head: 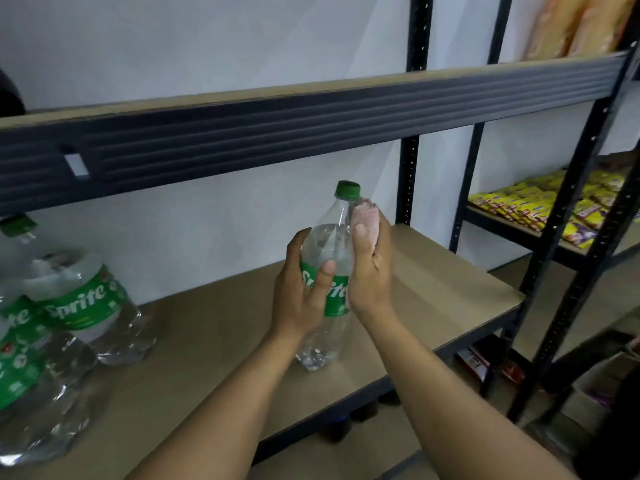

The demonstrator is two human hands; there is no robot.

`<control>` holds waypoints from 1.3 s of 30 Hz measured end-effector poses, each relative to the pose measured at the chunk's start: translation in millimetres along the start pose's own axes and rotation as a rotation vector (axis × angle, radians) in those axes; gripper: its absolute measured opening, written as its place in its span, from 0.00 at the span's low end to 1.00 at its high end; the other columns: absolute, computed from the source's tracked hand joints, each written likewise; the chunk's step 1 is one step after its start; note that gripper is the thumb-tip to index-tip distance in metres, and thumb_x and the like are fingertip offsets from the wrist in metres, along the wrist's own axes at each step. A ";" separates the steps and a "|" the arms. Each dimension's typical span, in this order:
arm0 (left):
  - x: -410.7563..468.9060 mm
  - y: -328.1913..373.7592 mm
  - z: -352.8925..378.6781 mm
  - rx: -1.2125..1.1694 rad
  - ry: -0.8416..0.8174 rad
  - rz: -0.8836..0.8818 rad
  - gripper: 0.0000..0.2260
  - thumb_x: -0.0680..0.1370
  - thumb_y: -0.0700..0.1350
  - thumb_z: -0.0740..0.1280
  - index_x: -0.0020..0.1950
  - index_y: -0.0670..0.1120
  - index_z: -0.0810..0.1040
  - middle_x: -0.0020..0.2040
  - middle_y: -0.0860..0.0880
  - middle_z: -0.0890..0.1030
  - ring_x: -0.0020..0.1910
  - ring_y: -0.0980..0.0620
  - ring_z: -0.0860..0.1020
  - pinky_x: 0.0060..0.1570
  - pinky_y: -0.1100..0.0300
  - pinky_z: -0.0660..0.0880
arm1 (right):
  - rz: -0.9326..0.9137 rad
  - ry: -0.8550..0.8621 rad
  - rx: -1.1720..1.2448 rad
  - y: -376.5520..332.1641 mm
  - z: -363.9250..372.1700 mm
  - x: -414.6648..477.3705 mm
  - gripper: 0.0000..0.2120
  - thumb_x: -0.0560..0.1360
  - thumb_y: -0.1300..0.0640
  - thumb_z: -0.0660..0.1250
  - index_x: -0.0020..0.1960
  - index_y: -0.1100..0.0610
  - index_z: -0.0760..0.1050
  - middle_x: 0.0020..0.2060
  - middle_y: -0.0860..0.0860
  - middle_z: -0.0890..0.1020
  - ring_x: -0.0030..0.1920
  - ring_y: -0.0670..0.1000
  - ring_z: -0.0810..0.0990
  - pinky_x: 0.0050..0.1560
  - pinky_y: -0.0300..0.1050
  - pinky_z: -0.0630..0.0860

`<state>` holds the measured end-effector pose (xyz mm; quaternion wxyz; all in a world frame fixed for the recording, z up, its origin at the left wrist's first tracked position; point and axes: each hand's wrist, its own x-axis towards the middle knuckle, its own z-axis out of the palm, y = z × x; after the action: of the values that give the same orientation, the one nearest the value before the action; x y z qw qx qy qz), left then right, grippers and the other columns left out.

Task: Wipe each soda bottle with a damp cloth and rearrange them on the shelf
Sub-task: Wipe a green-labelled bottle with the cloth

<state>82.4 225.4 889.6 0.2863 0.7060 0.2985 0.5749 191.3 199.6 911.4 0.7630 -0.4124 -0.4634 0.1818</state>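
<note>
A clear Sprite bottle (329, 251) with a green cap and green label is held tilted just above the brown shelf board (433, 289). My left hand (298, 289) grips it around the label. My right hand (369, 271) holds a pinkish cloth (365, 216) pressed against the bottle's shoulder, just below the cap. At the left, more Sprite bottles (79, 296) stand on the same board, partly cut off by the frame's edge.
A dark metal shelf beam (311, 129) runs overhead. Black uprights (410, 150) stand behind and to the right. The neighbouring rack holds yellow snack packets (530, 202); orange packs (581, 26) sit on the top level. Boxes lie on the floor at lower right.
</note>
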 end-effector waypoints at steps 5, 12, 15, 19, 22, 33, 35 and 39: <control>-8.2 -8.2 -17.3 -0.035 0.149 -0.025 0.29 0.76 0.77 0.58 0.71 0.62 0.67 0.61 0.64 0.81 0.57 0.58 0.83 0.50 0.61 0.81 | 0.088 -0.068 -0.023 35.0 17.2 -43.4 0.28 0.84 0.37 0.54 0.79 0.49 0.67 0.70 0.45 0.79 0.71 0.46 0.76 0.72 0.47 0.74; -12.5 -14.2 -26.9 -0.065 0.205 -0.057 0.34 0.74 0.78 0.59 0.72 0.58 0.67 0.59 0.64 0.81 0.56 0.58 0.83 0.48 0.60 0.81 | 0.169 -0.086 -0.115 73.0 18.0 -79.8 0.33 0.83 0.29 0.48 0.77 0.48 0.69 0.67 0.44 0.80 0.69 0.48 0.78 0.70 0.54 0.75; -11.7 -13.4 -27.3 -0.083 0.201 -0.044 0.40 0.74 0.78 0.59 0.74 0.51 0.67 0.59 0.67 0.81 0.56 0.62 0.82 0.49 0.66 0.78 | 0.214 -0.162 -0.198 75.1 8.0 -75.5 0.32 0.82 0.27 0.44 0.70 0.44 0.74 0.60 0.41 0.83 0.63 0.43 0.80 0.63 0.47 0.77; -12.5 -15.1 -28.7 -0.087 0.203 -0.053 0.37 0.73 0.79 0.59 0.72 0.56 0.67 0.59 0.69 0.80 0.56 0.62 0.82 0.49 0.64 0.79 | 0.254 -0.192 -0.668 83.9 -21.2 -43.1 0.29 0.81 0.26 0.46 0.72 0.39 0.69 0.61 0.49 0.81 0.60 0.54 0.81 0.53 0.48 0.76; -13.8 -19.3 -28.0 -0.087 0.194 -0.084 0.34 0.72 0.80 0.59 0.71 0.62 0.66 0.59 0.67 0.81 0.57 0.60 0.82 0.51 0.59 0.81 | 0.303 -0.395 -1.125 99.6 -49.6 -28.7 0.28 0.83 0.32 0.51 0.80 0.42 0.58 0.70 0.59 0.75 0.68 0.64 0.74 0.67 0.59 0.70; -48.5 -43.5 -50.2 -0.054 -0.106 -0.178 0.46 0.76 0.72 0.66 0.84 0.50 0.54 0.74 0.58 0.74 0.72 0.52 0.76 0.68 0.49 0.76 | 0.143 -0.490 -0.365 71.6 -30.1 -68.0 0.37 0.79 0.26 0.55 0.77 0.50 0.69 0.65 0.39 0.79 0.64 0.35 0.76 0.63 0.33 0.73; -65.3 -50.0 -56.9 -0.049 -0.155 -0.229 0.44 0.76 0.71 0.68 0.84 0.54 0.53 0.74 0.60 0.75 0.72 0.53 0.77 0.69 0.50 0.75 | 0.169 -0.484 -0.307 70.3 -21.2 -71.6 0.34 0.77 0.24 0.57 0.74 0.44 0.69 0.63 0.34 0.78 0.63 0.32 0.76 0.58 0.27 0.72; -78.5 -48.1 -80.2 -0.029 -0.083 -0.241 0.36 0.79 0.66 0.68 0.81 0.62 0.55 0.76 0.58 0.73 0.74 0.52 0.74 0.71 0.54 0.73 | 0.205 -0.538 -0.260 69.3 -1.0 -73.3 0.25 0.79 0.29 0.60 0.73 0.36 0.69 0.64 0.31 0.79 0.65 0.38 0.78 0.63 0.38 0.77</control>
<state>-13.4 203.0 817.4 0.3757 0.6840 0.3607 0.5108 162.5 191.9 815.0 0.5316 -0.4880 -0.6240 0.2999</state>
